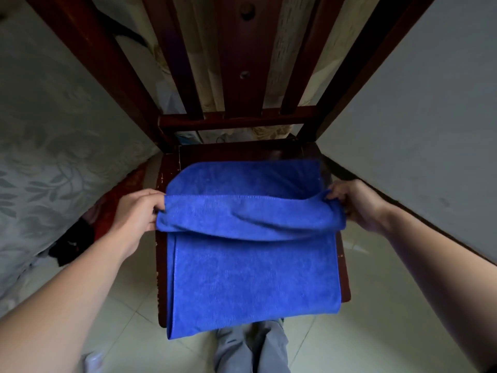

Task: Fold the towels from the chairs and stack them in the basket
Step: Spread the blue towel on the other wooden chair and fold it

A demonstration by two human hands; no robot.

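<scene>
Head view: blue towel (250, 265) lies on the chair seat (347, 278), near end hanging off the front. Left hand (137, 211) and right hand (355, 203) each pinch a side of a raised fold, fingers closed on cloth. Fold looks half done; stacking remains. No basket visible. Chair back (236, 76) stands behind, nothing blocking.

A room in a home: a dark wooden dining chair (242, 122) on pale floor tiles (363, 305), leaf-patterned fabric (53, 146) left of the fingers.
</scene>
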